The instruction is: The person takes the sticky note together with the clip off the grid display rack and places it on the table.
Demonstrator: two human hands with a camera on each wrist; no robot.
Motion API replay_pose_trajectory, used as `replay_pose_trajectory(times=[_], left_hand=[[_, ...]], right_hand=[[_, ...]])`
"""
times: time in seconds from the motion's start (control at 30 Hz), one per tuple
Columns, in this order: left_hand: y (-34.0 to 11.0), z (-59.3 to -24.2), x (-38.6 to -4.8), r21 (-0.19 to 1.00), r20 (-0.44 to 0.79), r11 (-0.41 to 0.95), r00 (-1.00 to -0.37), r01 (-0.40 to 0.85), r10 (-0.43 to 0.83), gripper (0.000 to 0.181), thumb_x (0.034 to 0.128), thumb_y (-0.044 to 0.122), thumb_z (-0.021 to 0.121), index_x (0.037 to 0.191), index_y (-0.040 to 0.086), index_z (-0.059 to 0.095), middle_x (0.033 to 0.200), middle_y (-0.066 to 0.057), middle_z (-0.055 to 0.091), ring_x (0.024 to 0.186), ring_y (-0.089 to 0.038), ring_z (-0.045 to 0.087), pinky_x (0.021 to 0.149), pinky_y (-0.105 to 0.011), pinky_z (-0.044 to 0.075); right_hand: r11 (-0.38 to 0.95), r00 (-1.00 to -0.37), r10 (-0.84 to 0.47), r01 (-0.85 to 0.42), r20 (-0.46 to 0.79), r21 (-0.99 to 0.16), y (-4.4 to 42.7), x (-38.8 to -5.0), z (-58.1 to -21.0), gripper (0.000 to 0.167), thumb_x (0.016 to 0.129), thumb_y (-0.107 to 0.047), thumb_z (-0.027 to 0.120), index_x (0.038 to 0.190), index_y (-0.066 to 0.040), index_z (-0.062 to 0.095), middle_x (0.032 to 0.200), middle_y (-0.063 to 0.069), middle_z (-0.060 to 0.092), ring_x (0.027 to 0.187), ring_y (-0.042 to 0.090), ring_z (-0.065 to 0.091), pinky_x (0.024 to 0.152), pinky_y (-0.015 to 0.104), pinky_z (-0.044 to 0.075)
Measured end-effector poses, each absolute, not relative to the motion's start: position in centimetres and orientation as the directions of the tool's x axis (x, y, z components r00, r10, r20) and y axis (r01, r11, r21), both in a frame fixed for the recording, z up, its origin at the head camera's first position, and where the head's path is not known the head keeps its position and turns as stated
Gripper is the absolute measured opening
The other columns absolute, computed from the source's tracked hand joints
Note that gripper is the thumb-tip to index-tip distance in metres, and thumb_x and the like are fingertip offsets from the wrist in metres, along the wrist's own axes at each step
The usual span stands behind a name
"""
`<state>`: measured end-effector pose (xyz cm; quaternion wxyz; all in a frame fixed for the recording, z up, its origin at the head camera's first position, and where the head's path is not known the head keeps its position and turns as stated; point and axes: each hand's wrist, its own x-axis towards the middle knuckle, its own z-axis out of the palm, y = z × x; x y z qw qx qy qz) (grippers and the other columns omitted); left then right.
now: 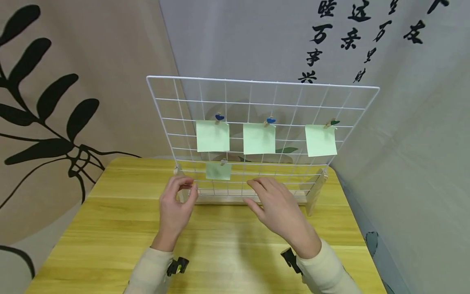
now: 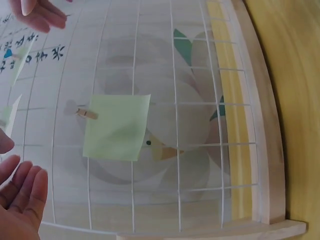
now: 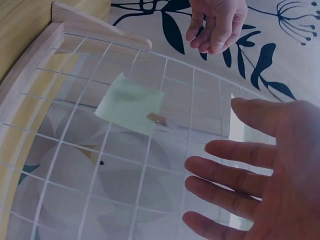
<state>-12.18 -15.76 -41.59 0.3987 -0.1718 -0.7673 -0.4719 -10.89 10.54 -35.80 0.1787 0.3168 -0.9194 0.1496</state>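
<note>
My left hand [image 1: 176, 206] is at the lower left of a white wire grid [image 1: 264, 82], its fingers loosely bent and holding nothing. To its right my right hand [image 1: 277, 206] hovers before the grid's lower part, fingers apart from the thumb, also holding nothing. Between and behind the hands hangs a low green sticky note [image 2: 117, 127], fixed by a small wooden clothespin [image 2: 86, 113]. Three more notes hang in a row above: a left note [image 1: 213, 136], a middle note [image 1: 259, 139] and a right note [image 1: 321, 141], each under a clothespin with a heart, two blue and one green.
The grid leans back in a wooden stand [image 1: 242, 200] on a yellow wood-grain table [image 1: 220, 261]. Behind it hang a pale curtain with black characters [image 1: 350, 38] and a beige one with dark printed leaves [image 1: 55, 96]. Each sleeve cuff carries a black wrist camera mount [image 1: 178, 266].
</note>
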Motion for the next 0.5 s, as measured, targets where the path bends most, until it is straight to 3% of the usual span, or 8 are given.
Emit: replay_pose_trajectory(times=[0.3, 0.5], left_hand=[[-15.0, -38.5, -11.5, 0.583, 0.793, 0.445, -0.596, 0.680, -0.128, 0.021, 0.0764, -0.026, 0.063, 0.094, -0.015, 0.061, 0.091, -0.025, 0.062, 0.079, -0.031, 0.061, 0.077, -0.030, 0.057], [-14.8, -37.5, -11.8, 0.572, 0.811, 0.405, -0.564, 0.713, -0.155, 0.014, 0.0799, -0.022, 0.061, 0.092, -0.015, 0.061, 0.088, -0.023, 0.062, 0.078, -0.028, 0.062, 0.076, -0.021, 0.055]], right_hand=[[0.713, -0.654, -0.547, -0.691, 0.523, -0.118, 9.6, -11.7, -34.6, 0.034, 0.092, -0.025, 0.072, 0.115, -0.001, 0.066, 0.103, 0.006, 0.065, 0.094, 0.026, 0.062, 0.079, 0.038, 0.056], [0.687, -0.605, -0.539, -0.718, 0.586, -0.110, 9.1, -12.6, -33.8, 0.027, 0.090, -0.018, 0.074, 0.111, -0.002, 0.067, 0.100, 0.006, 0.065, 0.091, 0.024, 0.063, 0.074, 0.035, 0.057]])
